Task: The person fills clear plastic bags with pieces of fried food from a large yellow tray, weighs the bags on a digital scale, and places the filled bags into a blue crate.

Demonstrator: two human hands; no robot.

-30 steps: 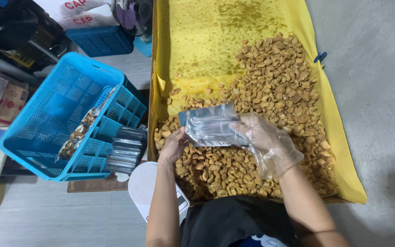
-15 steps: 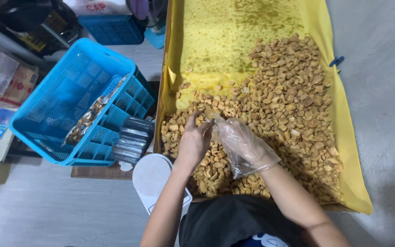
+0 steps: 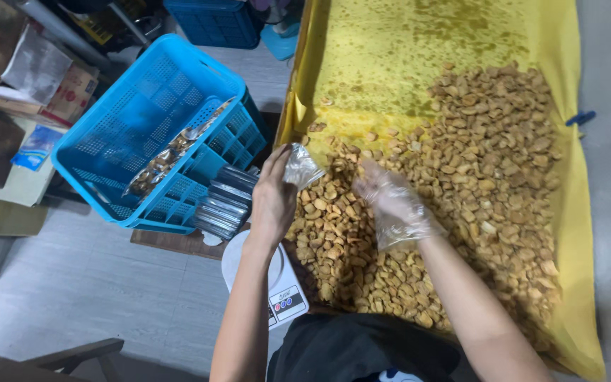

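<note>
While the fingers [image 3: 282, 164] of the left hand [image 3: 274, 201] pinch the mouth of a small clear bag [image 3: 301, 168], the bag sits low, right on top of the brown snack pieces [image 3: 461, 177] near the left edge of the yellow sheet [image 3: 419, 42]. The right hand [image 3: 390, 205] wears a thin clear glove and lies curled on the pile just beside the bag; I cannot tell if it has any pieces in it. The bag is soft and floppy. If the pinch is too loose, the mouth could fold shut, and pieces pushed at it would slide off and stay on the pile. The bag is also close to the raised left edge of the sheet, so pieces that bounce could hop over it and fall to the floor. The glove is loose and baggy, so it could snag or let small pieces slip out. Just past that edge, near the bottom, sits a small white scale [image 3: 277, 283]. The left arm reaches right over it, so an elbow bump could knock it. Further left is a blue crate [image 3: 107, 141] with a filled bag [image 3: 171, 152] lying in it, and a stack of shiny bags [image 3: 224, 201] leans at its side. That stack looks easy to tip if it gets a nudge.
</note>
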